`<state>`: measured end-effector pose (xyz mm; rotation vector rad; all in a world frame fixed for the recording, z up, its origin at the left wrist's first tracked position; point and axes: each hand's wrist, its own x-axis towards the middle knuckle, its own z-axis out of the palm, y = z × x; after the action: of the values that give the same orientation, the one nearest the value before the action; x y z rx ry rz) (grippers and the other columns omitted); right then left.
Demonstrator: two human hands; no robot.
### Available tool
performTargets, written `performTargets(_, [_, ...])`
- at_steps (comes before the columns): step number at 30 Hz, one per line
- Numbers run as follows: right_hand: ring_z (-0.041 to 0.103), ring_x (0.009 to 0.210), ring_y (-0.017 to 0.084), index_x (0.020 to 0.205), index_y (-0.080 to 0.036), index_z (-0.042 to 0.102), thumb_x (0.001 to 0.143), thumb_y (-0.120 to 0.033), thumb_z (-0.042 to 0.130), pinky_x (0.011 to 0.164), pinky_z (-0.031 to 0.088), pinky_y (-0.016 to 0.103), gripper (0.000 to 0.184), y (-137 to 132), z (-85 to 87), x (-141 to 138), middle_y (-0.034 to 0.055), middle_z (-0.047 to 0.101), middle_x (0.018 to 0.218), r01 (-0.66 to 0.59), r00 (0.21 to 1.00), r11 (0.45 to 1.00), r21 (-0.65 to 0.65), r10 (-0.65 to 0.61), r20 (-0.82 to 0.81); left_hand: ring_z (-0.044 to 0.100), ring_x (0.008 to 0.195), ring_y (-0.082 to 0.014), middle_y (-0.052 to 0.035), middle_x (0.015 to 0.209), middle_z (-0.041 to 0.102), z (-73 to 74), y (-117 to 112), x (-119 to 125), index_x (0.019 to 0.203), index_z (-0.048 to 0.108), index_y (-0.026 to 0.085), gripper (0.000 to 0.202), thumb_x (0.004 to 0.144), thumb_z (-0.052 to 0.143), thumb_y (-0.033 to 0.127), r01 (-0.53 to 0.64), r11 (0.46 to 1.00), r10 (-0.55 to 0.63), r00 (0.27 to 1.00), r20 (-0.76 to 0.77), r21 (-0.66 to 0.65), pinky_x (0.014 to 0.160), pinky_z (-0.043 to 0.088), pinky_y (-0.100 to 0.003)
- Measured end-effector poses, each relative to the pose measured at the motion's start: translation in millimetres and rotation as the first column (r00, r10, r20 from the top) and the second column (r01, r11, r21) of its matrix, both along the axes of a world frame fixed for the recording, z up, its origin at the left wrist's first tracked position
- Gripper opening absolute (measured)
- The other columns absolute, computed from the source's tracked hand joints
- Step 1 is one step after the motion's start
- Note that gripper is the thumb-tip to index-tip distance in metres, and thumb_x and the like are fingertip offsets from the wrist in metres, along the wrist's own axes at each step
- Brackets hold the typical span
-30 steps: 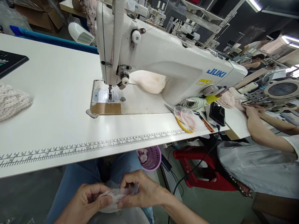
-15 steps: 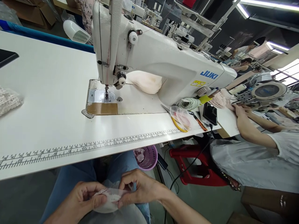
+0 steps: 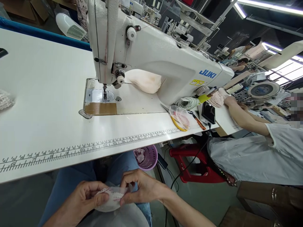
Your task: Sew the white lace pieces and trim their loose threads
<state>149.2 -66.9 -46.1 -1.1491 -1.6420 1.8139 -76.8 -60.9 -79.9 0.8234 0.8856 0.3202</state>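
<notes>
Over my lap, below the table edge, my left hand (image 3: 86,199) and my right hand (image 3: 143,187) pinch a sheer white piece of fabric with lace trim (image 3: 110,203). My left thumb presses on its left end, and my right thumb and fingers close on its right end. A band of white lace shows between them. Beyond the table edge stands a white sewing machine (image 3: 151,47), its presser foot (image 3: 104,92) above the metal needle plate (image 3: 92,95). Neither hand touches the machine.
On the white table (image 3: 47,104) lie yellow-handled scissors (image 3: 177,123), a clear dish (image 3: 181,116), a coil of pale cord (image 3: 187,103), a phone (image 3: 208,113) and lace (image 3: 5,100). A purple basket (image 3: 150,157) and red stool (image 3: 201,170) stand below. A co-worker's arm (image 3: 248,118) is at right.
The whole view has shifted slightly, so the table and machine sit further left. Both hands keep their pinch on the fabric, which has tilted a little between them.
</notes>
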Motion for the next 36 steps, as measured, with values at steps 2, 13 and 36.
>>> performTargets(2, [0.048,0.063,0.009,0.074,-0.015,0.064,0.061,-0.058,0.077,0.055,0.036,0.019,0.047,-1,1.1,0,-0.0028,0.053,0.071,0.003,0.999,1.000,-0.015,-0.003,0.038,0.057,0.063,-0.0141,-0.0033,0.068,0.070,-2.5,0,1,0.075,0.075,0.016,0.038,0.071,0.075,0.053,0.023,0.999,-0.022,1.000,-0.011,0.024,0.058,0.041,-0.018])
performTargets(13, [0.037,0.056,0.007,0.068,-0.015,0.059,0.064,-0.054,0.077,0.050,0.029,0.019,0.043,-8,2.1,-5,-0.0052,0.047,0.060,0.163,0.980,0.981,-0.107,-0.148,0.131,0.058,0.065,-0.0171,-0.0051,0.070,0.070,-4.5,1,12,0.081,0.077,0.015,0.043,0.072,0.071,0.056,0.038,0.986,-0.033,0.999,-0.032,0.161,0.059,0.043,-0.020])
performTargets(36, [0.039,0.054,0.007,0.075,-0.017,0.060,0.077,-0.040,0.067,0.051,0.028,0.019,0.025,-16,-2.1,-5,-0.0051,0.047,0.062,0.104,0.981,0.989,0.103,-0.119,0.152,0.058,0.067,-0.0188,-0.0036,0.068,0.068,11.3,-5,17,0.071,0.074,0.019,0.035,0.079,0.059,0.049,0.175,0.904,-0.046,0.947,-0.317,0.391,0.060,0.041,-0.021])
